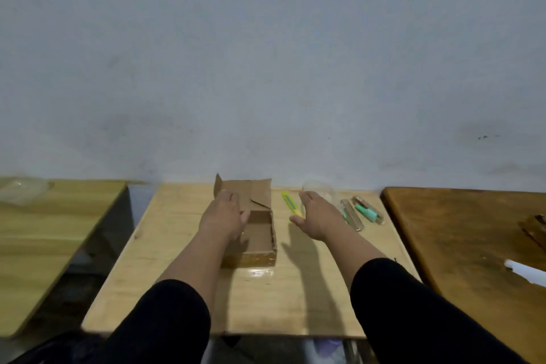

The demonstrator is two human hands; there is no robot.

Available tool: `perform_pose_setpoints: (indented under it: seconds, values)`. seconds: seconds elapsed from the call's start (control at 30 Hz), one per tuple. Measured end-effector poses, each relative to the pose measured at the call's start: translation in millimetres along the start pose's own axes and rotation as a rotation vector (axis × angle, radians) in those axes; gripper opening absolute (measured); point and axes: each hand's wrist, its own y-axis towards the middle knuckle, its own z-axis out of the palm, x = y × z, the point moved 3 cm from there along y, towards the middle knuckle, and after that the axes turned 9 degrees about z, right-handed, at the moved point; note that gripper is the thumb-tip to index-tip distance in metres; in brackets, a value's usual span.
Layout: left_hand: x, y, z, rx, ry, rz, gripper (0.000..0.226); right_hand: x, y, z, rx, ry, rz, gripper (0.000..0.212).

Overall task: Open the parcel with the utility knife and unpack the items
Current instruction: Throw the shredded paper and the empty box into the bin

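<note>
Parcel lying open mid-table, left hand resting flat-fingered over its left wall (probably steadying it), right hand hovering spread and empty right of it, above the knife; unpacked items lying farther right.

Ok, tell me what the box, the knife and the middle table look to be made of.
Box: brown cardboard, matt, with folded flaps.
Knife: probably plastic, with a bright yellow-green casing.
Table: light wood or wood-look board, with a glossy finish that shows grain and glare.
</note>
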Motion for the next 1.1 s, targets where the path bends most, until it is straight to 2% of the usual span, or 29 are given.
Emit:
perform_pose_setpoints:
  seconds: [0.13, 0.3, 0.37, 0.53, 0.63, 0.83, 1.1]
  values:
    - [42.8, 2.3, 34.3, 0.107, -0.108, -0.020, 0.069, 20.8, 11.7, 45.2, 0.081, 0.057, 0.043, 0.077]
    - [75.9, -2.7, 82.9, 0.232, -0.278, -0.077, 0.108, 31.8, 21.3, 95.1, 0.194, 0.147, 0.121, 0.094]
    - [84.9, -5.3, 100.3, 0.252, -0.366, -0.139, 0.115, 32.6, 25.5, 110.2, 0.229, 0.190, 0.156, 0.100]
    - [95.3, 0.1, 123.6, 0.223, -0.495, -0.253, 0.123, 30.2, 39.6, 135.6, 0.265, 0.292, 0.216, 0.114]
    - [95.8, 5.3, 133.8, 0.197, -0.575, -0.232, 0.131, 27.6, 48.4, 145.9, 0.282, 0.365, 0.247, 0.121]
    - [92.8, 6.0, 136.4, 0.118, -0.638, -0.294, 0.128, 27.6, 55.7, 150.9, 0.237, 0.513, 0.243, 0.107]
    - [84.4, 16.9, 97.7, 0.019, -0.744, -0.240, 0.119, 32.6, 54.9, 113.2, 0.197, 0.620, 0.279, 0.111]
